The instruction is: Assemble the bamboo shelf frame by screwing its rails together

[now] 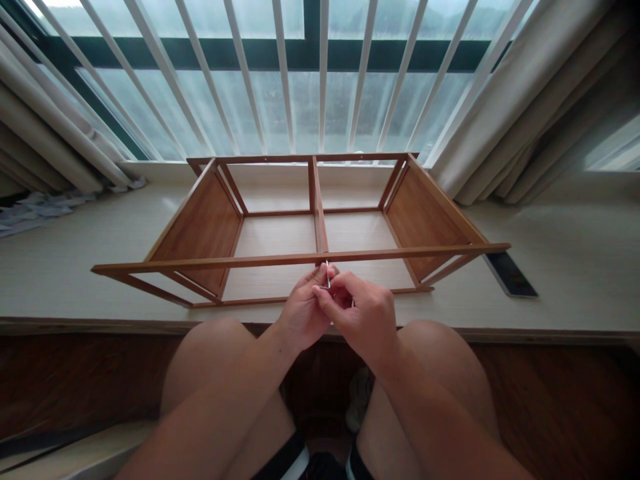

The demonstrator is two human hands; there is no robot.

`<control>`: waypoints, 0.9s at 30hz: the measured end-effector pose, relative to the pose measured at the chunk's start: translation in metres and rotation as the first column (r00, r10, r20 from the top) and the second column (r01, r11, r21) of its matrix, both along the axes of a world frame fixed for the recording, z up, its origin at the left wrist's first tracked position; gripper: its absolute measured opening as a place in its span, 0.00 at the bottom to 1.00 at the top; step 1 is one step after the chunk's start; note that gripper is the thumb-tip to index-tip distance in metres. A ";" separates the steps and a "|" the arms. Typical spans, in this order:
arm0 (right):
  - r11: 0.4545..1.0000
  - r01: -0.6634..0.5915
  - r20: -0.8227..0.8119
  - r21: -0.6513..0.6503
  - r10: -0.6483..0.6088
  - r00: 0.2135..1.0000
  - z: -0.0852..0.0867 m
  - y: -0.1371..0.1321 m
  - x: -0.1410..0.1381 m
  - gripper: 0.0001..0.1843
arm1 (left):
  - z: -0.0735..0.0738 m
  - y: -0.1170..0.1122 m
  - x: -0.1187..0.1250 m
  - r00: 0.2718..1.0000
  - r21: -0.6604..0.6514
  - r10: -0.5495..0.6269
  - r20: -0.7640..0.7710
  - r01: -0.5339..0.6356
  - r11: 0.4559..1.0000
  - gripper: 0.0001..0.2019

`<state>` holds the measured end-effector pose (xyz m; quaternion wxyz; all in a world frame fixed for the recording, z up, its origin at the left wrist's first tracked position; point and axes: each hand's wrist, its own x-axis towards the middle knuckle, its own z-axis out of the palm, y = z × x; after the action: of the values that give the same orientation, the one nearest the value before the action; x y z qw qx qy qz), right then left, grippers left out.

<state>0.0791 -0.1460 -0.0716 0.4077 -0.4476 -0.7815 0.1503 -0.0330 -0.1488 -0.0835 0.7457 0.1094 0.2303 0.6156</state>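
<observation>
A brown wooden frame with side panels and a middle divider stands on the pale window ledge. At the centre of its near top rail, my left hand pinches a small bent hex key. The key's upper end points up at the rail by the divider. Close beside it, my right hand has thumb and forefinger closed around the lower, bent part of the key. Whether the tip sits in a screw is too small to tell.
A dark phone lies on the ledge by the frame's right corner. Beige curtains hang at both sides. White bars cross the window behind. My knees are against the ledge's front edge.
</observation>
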 end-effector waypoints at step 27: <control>0.994 -0.031 0.212 0.102 0.009 0.977 0.013 0.005 -0.005 0.10 | -0.002 0.001 0.000 0.986 -0.095 0.102 -0.135 -0.115 0.989 0.08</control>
<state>0.0745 -0.1413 -0.0582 0.3439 -0.4309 -0.8318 0.0647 -0.0330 -0.1482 -0.0860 0.6990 0.0982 0.3154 0.6343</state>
